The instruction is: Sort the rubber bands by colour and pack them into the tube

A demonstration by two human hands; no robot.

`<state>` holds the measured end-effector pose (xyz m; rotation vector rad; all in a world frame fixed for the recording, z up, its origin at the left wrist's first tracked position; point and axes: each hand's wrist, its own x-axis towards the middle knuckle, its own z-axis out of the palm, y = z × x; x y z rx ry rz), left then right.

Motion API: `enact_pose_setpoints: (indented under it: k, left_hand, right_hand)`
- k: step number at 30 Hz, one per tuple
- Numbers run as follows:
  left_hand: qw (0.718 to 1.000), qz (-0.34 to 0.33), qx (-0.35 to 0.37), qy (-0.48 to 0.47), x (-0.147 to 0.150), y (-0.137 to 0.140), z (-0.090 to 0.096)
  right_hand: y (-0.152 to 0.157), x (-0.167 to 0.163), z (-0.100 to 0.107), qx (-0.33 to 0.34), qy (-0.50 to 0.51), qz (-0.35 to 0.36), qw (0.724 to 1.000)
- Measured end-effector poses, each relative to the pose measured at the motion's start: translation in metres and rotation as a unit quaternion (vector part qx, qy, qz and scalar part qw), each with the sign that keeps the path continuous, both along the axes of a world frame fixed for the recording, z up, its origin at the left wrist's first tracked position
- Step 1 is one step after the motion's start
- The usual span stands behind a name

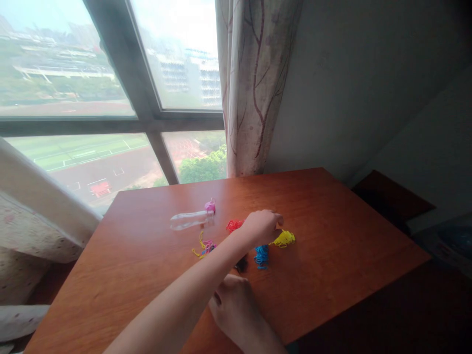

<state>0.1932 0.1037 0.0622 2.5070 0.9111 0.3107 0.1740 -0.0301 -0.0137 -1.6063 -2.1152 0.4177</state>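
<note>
My left hand [263, 226] reaches across the table to a small pile of yellow thin bands [285, 239]. Its fingers are bent, with a gap between them and the thumb, beside the pile's left edge. Below that forearm my right hand [234, 305] rests near the table, fingers curled in; anything inside them is hidden. Between and around the hands lie separate piles of blue bands [261, 257], red bands [233, 225] and black bands [241, 264], the last partly covered by my left arm. A mixed pile of yellow, pink and blue bands [207, 247] lies left of the forearm.
A clear plastic container [188, 220] lies on its side towards the window, with pink bands [210, 205] at its right end. The brown wooden table [354, 236] stands against a window [147, 123] and a patterned curtain [254, 88].
</note>
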Motion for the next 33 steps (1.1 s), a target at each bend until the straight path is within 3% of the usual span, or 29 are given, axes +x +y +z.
enact_pose_setpoints:
  k: [4, 9, 13, 16, 25, 33]
  left_hand:
    - [1.0, 0.022, 0.011, 0.008, -0.033, 0.004, 0.008]
    - [0.995, 0.086, 0.044, 0.015, -0.103, -0.007, 0.012]
    - [0.981, 0.186, 0.047, 0.01, -0.15, -0.022, -0.004]
    - [0.974, 0.225, 0.029, 0.017, -0.172, -0.033, -0.022]
    - [0.964, 0.259, 0.012, 0.052, -0.208, -0.05, -0.05]
    - [0.965, 0.259, 0.002, 0.037, -0.205, -0.055, -0.057]
  right_hand:
    - [-0.001, 0.002, 0.004, -0.013, 0.017, -0.008, 1.0]
    - [-0.001, 0.002, -0.003, 0.007, 0.047, -0.001, 0.999]
    - [-0.001, -0.001, -0.009, 0.038, 0.069, -0.026, 0.997]
    - [-0.001, -0.002, -0.011, 0.051, 0.071, -0.038, 0.995]
    - [0.001, -0.001, -0.008, 0.03, 0.056, -0.047, 0.997]
    - [0.016, -0.006, 0.015, -0.048, -0.015, -0.075, 0.996]
